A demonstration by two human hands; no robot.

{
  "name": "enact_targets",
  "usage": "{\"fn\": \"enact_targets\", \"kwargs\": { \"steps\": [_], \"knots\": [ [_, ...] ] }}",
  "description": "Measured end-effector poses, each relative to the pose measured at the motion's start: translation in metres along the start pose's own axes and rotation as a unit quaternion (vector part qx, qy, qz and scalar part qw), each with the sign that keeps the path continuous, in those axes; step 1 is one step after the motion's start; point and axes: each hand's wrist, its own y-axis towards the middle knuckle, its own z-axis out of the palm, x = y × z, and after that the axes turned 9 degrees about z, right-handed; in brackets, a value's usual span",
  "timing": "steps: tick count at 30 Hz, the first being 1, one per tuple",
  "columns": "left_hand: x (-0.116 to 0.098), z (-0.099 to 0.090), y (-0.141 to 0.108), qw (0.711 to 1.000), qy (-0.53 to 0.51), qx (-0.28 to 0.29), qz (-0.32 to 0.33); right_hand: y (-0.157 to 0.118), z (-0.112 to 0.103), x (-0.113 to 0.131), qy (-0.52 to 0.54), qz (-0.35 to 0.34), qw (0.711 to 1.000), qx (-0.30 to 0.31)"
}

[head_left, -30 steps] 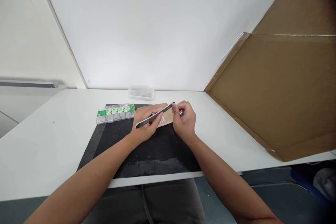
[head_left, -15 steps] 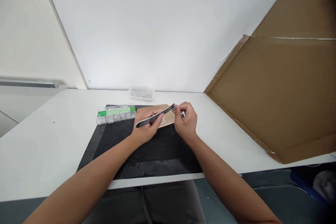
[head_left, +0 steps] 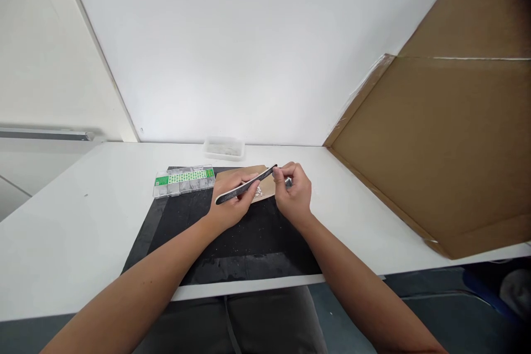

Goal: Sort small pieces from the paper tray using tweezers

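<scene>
A long dark nail file (head_left: 244, 188) with a pale edge slants up to the right, gripped by the fingers of my left hand (head_left: 232, 199). At the file's upper end, my right hand (head_left: 293, 191) is closed in a pinch; what its fingertips hold is too small to make out. Behind and below both hands lies a brown sheet (head_left: 265, 196) with small white pieces (head_left: 259, 191) on it. The sheet rests on a black mat (head_left: 236, 238). Something small and shiny shows behind my right fingers.
A clear compartment box with a green and white label (head_left: 183, 180) lies on the mat's back left corner. Behind the mat, near the wall, stands a translucent tray (head_left: 224, 149). A large cardboard piece (head_left: 448, 149) leans at the right of the white table (head_left: 83, 232).
Both hands keep nearly the same pose, with the file still in my left hand. The view has shifted very slightly.
</scene>
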Motion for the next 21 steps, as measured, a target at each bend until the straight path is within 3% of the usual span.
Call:
{"fn": "enact_targets", "kwargs": {
  "steps": [6,14,21],
  "knots": [
    [-0.002,-0.003,0.004,1.0,-0.009,0.008,-0.008,-0.007,0.004,0.011,-0.006,-0.049,0.998,0.033],
    [0.001,0.0,0.0,1.0,-0.005,0.002,0.024,0.002,0.003,0.001,-0.018,0.031,0.999,-0.041],
    [0.001,-0.003,0.005,0.999,0.0,0.023,0.04,-0.001,0.004,0.003,-0.004,0.011,1.0,-0.012]
  ]
}}
